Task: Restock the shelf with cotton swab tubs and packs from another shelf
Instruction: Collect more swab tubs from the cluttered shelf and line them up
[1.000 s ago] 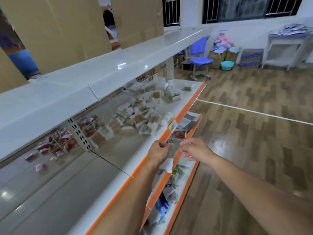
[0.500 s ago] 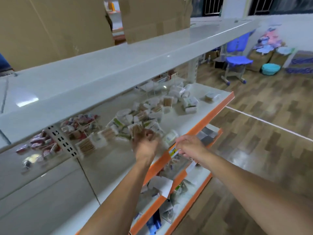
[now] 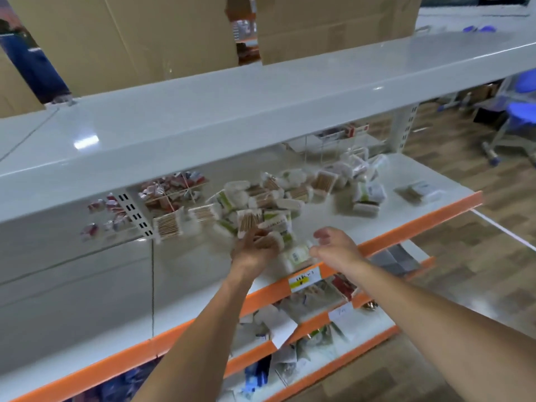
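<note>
2 hands reach the swab pile (image 3: 261,204): left hand (image 3: 255,248) curls around a swab pack (image 3: 272,240) to lift it; right hand (image 3: 333,250), fingers loosely spread, nears a tub (image 3: 297,255).

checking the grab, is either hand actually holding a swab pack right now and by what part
The left hand seems to grip a cotton swab pack at its near end. The right hand holds nothing, fingers loosely curled.
</note>
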Tool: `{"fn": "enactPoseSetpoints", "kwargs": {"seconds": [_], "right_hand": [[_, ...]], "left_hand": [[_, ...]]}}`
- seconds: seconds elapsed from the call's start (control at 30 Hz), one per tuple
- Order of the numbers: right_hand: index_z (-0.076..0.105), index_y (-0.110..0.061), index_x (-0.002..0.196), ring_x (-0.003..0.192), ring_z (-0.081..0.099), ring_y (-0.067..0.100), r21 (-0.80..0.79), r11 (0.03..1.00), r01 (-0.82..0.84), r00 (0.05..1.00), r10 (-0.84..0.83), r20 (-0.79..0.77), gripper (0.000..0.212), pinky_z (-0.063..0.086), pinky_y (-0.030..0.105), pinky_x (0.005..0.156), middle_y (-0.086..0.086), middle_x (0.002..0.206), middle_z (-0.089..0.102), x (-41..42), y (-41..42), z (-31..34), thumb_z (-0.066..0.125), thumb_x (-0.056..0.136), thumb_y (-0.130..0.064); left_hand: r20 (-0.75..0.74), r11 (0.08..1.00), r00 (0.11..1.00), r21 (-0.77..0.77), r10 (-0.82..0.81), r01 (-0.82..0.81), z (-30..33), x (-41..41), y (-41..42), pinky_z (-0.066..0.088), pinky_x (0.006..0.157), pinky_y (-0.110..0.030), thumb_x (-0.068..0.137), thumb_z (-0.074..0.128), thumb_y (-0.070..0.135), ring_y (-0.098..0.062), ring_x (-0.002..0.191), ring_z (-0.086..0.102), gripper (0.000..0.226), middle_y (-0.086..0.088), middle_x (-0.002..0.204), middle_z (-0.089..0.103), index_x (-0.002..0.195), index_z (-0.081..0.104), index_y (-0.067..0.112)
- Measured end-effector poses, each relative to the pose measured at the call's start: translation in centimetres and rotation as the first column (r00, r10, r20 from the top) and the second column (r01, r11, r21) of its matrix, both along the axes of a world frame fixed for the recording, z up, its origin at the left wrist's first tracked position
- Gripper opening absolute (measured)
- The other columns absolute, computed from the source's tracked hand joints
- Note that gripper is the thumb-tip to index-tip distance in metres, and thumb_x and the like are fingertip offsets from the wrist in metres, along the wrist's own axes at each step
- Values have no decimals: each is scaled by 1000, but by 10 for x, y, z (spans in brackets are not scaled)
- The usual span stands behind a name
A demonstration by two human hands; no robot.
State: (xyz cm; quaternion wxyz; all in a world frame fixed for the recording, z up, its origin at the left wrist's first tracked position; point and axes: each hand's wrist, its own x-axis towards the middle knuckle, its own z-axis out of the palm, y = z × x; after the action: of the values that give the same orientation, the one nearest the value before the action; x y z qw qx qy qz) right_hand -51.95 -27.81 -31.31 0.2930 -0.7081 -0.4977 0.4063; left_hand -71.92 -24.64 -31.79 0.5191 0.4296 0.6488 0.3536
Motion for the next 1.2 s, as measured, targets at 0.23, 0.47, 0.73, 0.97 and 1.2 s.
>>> {"fn": "enactPoseSetpoints", "kwargs": {"seconds": [0.23,0.47,0.73,0.97,1.2], "right_hand": [[50,-18,141,115,58,23,-139,980,-139,987,149,61,75,46,30,89,5,136,56,-3,20,-6,80,77,-44],[59,-14,121,103,59,19,-166,982,-92,996,89,-27,66,47,31,83,-1,111,60,-1,35,-8,87,70,-44],[66,-9,110,85,66,23,-130,992,-8,990,-11,-143,49,60,31,64,8,94,66,-11,41,-9,88,71,-28],[68,-10,102,87,70,27,-105,982,156,946,-179,-271,46,62,41,75,11,96,71,-25,44,-12,92,66,-26],[74,1,98,62,66,13,-80,982,168,971,-179,-157,64,50,29,56,5,69,72,-25,51,-4,92,59,-46]], "left_hand": [[0,988,997,135,-74,73,17,-5,-9,45,53,-8,84,71,-6,5,60,60,22,3,79,57,96,61,10],[-39,992,998,111,-58,62,19,-20,7,51,62,-25,88,65,51,-9,73,68,22,10,81,74,88,74,30],[552,989,832,-145,55,30,21,-29,21,61,68,-30,80,73,55,-21,76,73,53,-11,97,76,113,68,14],[688,986,725,-123,3,112,19,-38,20,61,75,-32,80,80,31,-27,95,68,55,-21,117,69,124,61,4],[588,985,800,-31,-121,172,11,-39,27,59,74,-29,79,81,26,-26,104,71,47,-14,114,72,120,64,10]]}}
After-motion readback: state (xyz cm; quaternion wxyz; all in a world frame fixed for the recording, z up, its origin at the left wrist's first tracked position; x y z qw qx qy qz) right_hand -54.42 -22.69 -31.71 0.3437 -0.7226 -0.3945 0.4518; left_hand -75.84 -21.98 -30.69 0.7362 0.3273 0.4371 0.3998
